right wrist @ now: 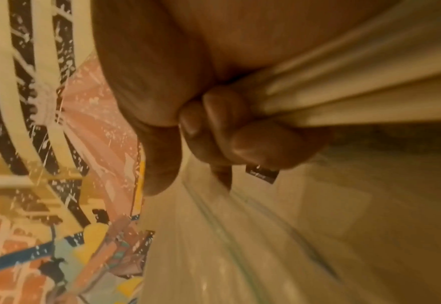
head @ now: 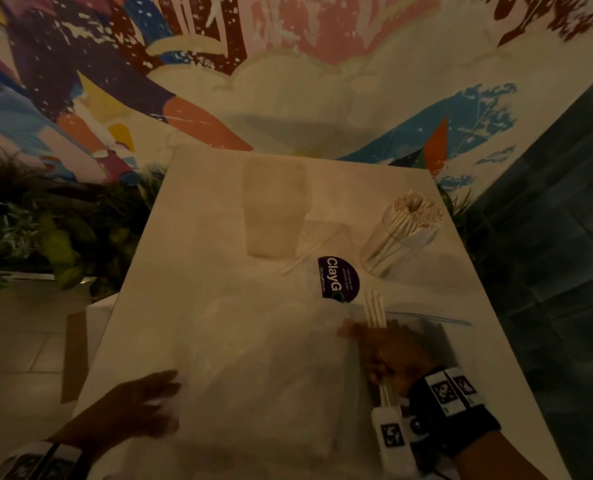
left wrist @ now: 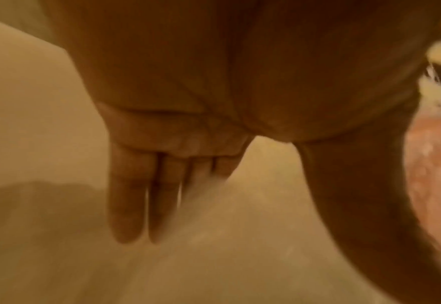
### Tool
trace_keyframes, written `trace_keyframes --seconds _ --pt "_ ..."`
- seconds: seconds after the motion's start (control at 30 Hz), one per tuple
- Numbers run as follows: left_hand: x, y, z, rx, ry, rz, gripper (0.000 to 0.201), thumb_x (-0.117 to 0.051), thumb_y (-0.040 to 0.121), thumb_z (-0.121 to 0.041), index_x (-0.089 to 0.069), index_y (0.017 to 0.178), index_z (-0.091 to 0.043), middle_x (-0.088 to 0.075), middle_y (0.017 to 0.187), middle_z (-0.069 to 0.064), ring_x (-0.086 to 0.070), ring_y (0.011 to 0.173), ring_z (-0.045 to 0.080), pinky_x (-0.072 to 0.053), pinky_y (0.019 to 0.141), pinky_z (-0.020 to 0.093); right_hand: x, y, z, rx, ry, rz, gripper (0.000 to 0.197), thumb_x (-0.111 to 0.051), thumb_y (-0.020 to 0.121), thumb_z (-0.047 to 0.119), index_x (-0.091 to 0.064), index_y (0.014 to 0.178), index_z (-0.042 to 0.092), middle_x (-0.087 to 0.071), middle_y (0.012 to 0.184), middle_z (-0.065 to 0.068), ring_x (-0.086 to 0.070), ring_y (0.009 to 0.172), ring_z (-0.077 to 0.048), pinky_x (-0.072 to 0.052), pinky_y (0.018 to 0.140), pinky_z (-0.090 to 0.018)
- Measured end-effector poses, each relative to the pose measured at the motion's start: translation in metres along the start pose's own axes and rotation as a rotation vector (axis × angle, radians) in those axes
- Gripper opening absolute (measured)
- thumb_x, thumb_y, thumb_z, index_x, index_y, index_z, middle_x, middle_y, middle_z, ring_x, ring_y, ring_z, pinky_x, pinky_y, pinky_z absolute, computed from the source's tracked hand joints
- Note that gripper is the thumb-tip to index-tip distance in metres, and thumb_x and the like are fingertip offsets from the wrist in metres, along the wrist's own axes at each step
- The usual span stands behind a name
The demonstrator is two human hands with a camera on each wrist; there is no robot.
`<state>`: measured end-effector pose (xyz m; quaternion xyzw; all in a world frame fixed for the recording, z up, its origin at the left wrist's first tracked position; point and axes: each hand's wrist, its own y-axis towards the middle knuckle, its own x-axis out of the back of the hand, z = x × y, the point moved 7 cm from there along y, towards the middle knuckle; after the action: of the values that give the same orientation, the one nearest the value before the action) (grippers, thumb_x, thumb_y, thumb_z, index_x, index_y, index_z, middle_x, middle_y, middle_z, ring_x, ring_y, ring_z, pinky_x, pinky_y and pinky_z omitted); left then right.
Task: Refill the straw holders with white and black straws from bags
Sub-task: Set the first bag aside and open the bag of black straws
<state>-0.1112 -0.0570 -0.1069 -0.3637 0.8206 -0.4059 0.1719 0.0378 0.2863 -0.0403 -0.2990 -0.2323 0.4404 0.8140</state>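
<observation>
The room is dim and warm-toned, with an amber cast over the white tabletop (head: 191,258). The head view bends the painted wall mural (head: 115,81) at its edges and darkens toward the corners. Both wrist views are soft and smeared; the left hand (head: 142,407) blurs.

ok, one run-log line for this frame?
right hand: grips white straws | left hand: flat on bag | round holder: filled with white straws

Two hands over one desk (head: 191,271): two straw holders, one loose straw (head: 309,251), one round sticker (head: 338,279), two bags.
</observation>
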Motion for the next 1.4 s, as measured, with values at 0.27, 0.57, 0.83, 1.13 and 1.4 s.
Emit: trace_keyframes --seconds 0.27,0.57,0.83,1.13,1.4 --pt "0.004 0.047 -0.069 0.017 0.030 -0.418 0.066 -0.057 0.075 -0.065 -0.060 0.099 -0.004 -0.062 0.102 0.013 -0.057 0.099 0.035 -0.051 0.084 0.042 -0.040 -0.034 -0.054 -0.206 -0.462 0.233 0.052 -0.089 0.050 0.044 -0.070 0.079 0.004 -0.050 0.045 0.002 -0.046 0.039 -0.011 -0.042 0.045 -0.022" --pt "0.049 0.102 -0.072 -0.002 0.249 -0.492 0.049 -0.044 0.097 -0.033 -0.064 0.095 0.012 -0.066 0.098 0.031 -0.064 0.083 0.043 -0.051 0.067 0.043 -0.022 -0.046 -0.067 -0.238 -0.616 -0.018 0.041 -0.082 0.070 0.030 -0.050 0.096 0.024 -0.057 0.092 0.001 -0.057 0.068 -0.010 -0.047 0.047 -0.018" --pt "0.049 0.050 -0.135 -0.328 0.630 -0.607 0.057 -0.066 0.067 -0.061 -0.049 0.104 -0.021 -0.065 0.101 0.015 -0.061 0.092 0.036 -0.048 0.089 0.050 0.009 -0.078 -0.012 0.037 -0.370 -0.325 0.022 -0.067 0.079 0.048 -0.060 0.081 0.027 -0.060 0.065 0.010 -0.056 0.058 -0.004 -0.046 0.054 -0.020" --pt "-0.174 -0.055 -0.296 -1.054 0.726 -0.179 0.033 -0.076 0.070 -0.040 -0.060 0.096 -0.027 -0.064 0.093 -0.017 -0.059 0.088 -0.004 -0.050 0.072 0.011 0.125 -0.091 0.202 1.069 0.360 -0.601 0.041 -0.044 0.097 0.042 -0.044 0.061 0.024 -0.041 0.044 0.007 -0.043 0.045 -0.014 -0.049 0.062 -0.039" --pt "-0.297 0.065 -0.343 -0.786 0.849 -0.081 0.116 -0.076 0.066 -0.048 -0.002 0.148 -0.011 -0.012 0.156 0.007 -0.017 0.143 0.022 -0.020 0.117 0.036 0.146 0.024 0.259 1.053 0.634 -0.344 0.039 -0.049 0.095 0.040 -0.051 0.062 0.021 -0.043 0.045 0.002 -0.042 0.044 -0.018 -0.050 0.063 -0.033"
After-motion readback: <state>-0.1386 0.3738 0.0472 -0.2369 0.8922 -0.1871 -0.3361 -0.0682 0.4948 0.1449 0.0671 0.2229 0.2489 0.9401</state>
